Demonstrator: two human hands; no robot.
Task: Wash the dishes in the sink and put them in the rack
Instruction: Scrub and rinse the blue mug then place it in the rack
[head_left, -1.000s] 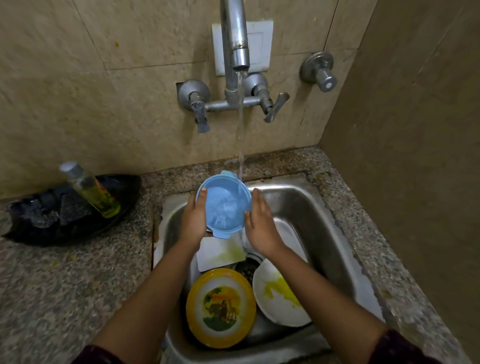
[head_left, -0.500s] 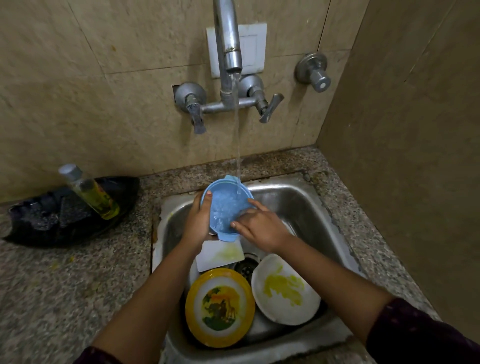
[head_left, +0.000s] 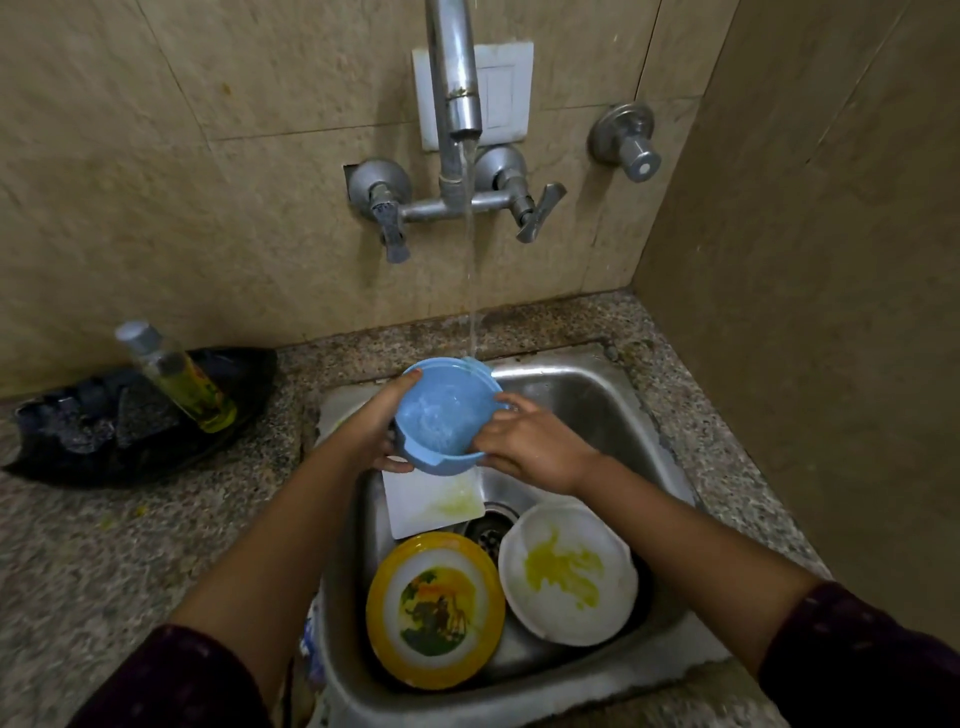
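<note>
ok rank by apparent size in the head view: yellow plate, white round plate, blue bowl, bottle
1. yellow plate and white round plate, too alike to split.
2. blue bowl, farther from the camera, so true size unsure.
3. bottle, smallest.

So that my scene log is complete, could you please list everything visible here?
blue bowl: one, blue, under the running water, above the sink
tap: one, silver, wall, running
sink: one, steel, set in the counter
square plate: one, white, yellow smears, in sink
round plate: one, white, yellow smears, sink right
picture plate: one, yellow-rimmed, sink front
bottle: one, clear with yellow liquid, leaning in tray
black tray: one, counter left
left hand: grips bowl's left side
right hand: holds bowl's right rim
</note>
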